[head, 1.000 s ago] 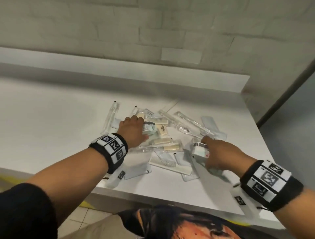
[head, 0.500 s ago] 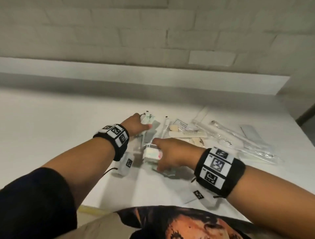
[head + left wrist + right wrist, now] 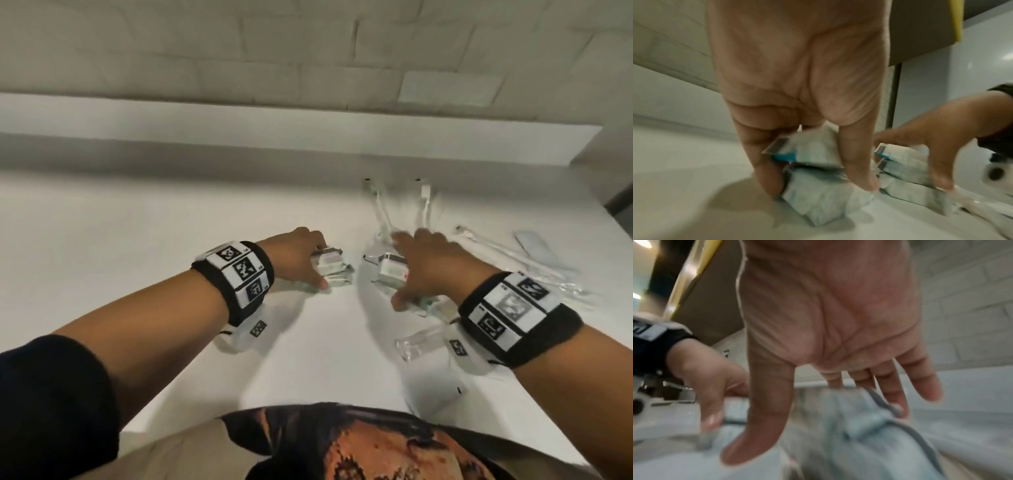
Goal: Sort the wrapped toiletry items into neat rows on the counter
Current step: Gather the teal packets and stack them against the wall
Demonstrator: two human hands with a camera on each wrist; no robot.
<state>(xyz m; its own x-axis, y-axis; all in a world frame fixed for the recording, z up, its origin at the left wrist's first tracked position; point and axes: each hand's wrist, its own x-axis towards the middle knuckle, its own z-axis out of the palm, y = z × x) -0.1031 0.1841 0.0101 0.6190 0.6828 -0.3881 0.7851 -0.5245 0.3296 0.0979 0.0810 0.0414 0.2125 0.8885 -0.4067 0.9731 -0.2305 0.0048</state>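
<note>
My left hand grips a small stack of white-and-teal wrapped packets on the white counter, thumb on the near side and fingers on the far side. The left wrist view shows the same stack of packets pinched between the thumb and fingers. Just to the right, my right hand straddles a second stack of similar packets, thumb and fingers on opposite sides. In the right wrist view those packets are blurred under the spread fingers.
Two clear-wrapped toothbrushes lie upright-on to me behind the right hand. More long clear-wrapped items and a flat white sachet lie at the right. A clear packet lies under my right wrist. A raised ledge runs along the counter's back.
Both hands have shifted left, away from the loose pile. The left hand has taken hold of a stack of packets, and the right hand's stack now sits beside it.
</note>
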